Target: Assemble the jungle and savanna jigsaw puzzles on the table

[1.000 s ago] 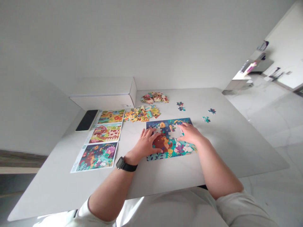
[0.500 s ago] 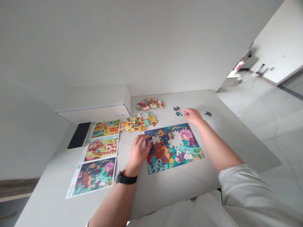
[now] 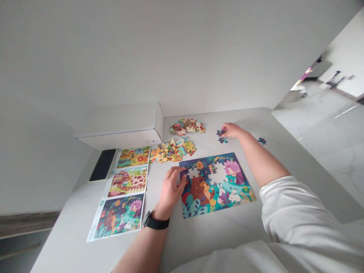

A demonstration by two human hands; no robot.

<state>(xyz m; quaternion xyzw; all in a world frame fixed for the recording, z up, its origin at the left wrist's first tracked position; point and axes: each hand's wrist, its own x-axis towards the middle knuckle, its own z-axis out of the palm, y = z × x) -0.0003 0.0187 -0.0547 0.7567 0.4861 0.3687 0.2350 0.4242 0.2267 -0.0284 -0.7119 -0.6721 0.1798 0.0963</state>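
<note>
A jigsaw puzzle [image 3: 216, 195] of a dark forest scene with animals lies largely joined on the table, with two gaps in its upper part. My left hand [image 3: 172, 185], with a black watch at the wrist, rests on the puzzle's left edge, fingers stretched and thumb apart. Beyond the puzzle, my right hand [image 3: 231, 130] has its fingers closed on a dark blue puzzle piece [image 3: 220, 133], partly hidden by the fingertips. Just below that is a teal and dark puzzle piece [image 3: 223, 140]. Farther right lies another dark piece [image 3: 262, 141], beyond my forearm.
Two heaps of loose pieces, a yellowish pile [image 3: 173, 150] and a pinkish pile [image 3: 187, 126], lie behind the puzzle. To the left are a sheet with three pictures [image 3: 125, 189], a black phone [image 3: 102, 165] and a white box [image 3: 122, 129] against the wall.
My right hand has moved from beside the lower piece onto the upper dark piece. My left hand stays at the puzzle's edge. The whole view has shifted slightly.
</note>
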